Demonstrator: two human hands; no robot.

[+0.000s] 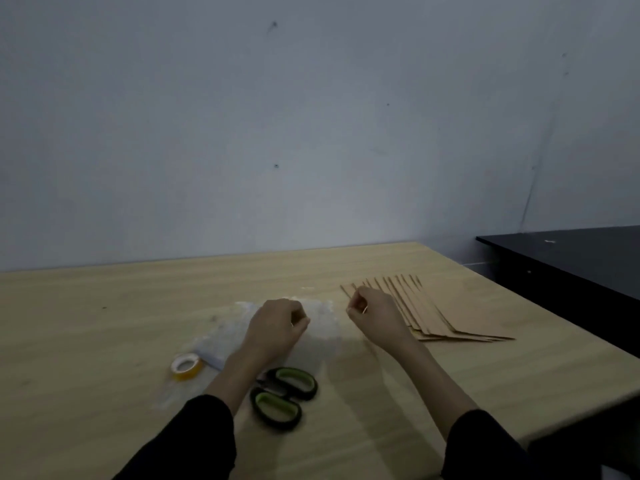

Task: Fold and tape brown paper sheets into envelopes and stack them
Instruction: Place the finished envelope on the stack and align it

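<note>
Light wooden desk (104,323), set against a pale wall.

Left hand (277,323): fingers curled, thumb against forefinger. Whether this grip is clamped on anything cannot be told. The hand is over a crumpled clear plastic wrapper (320,310) lying on the desk; its contents cannot be made out through the blur.

Right hand (372,315): fingers curled, grip closed on a pale sliver (364,310) showing at the fingertips; the material cannot be identified. The hand overlaps the near-left edge of the brown paper envelopes (433,317).

The envelopes lie flat on the right part of the desk, fanned in an overlapping row, corners pointing toward the wall.

Tape roll (187,366), yellowish, lies flat left of the left forearm, at the wrapper's edge. Scissors (284,396), with black and green handles, lie between the forearms, partly under the left one.

A black surface (571,251) stands beyond the desk's right edge.
</note>
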